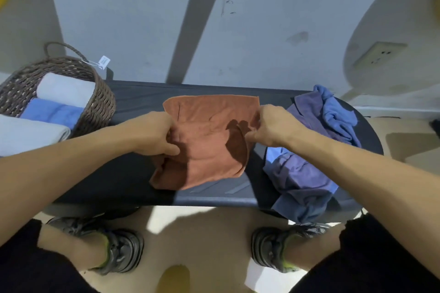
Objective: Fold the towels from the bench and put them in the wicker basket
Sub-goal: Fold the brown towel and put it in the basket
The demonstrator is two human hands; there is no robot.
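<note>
A rust-orange towel point(209, 135) lies spread on the dark bench point(133, 102), its near edge rumpled. My left hand point(154, 133) pinches the towel's left side and my right hand point(271, 126) pinches its right side. At the bench's left end stands the wicker basket point(100, 102), holding a rolled grey towel point(66, 89) and a blue towel point(52, 110). A heap of unfolded blue and purple towels point(316, 150) covers the bench's right end and hangs over its front edge.
Another folded grey towel point(28, 133) sits at the left beside the basket. A pale wall with a socket point(378, 53) rises behind the bench. My feet in grey shoes point(119, 247) stand on the beige floor in front.
</note>
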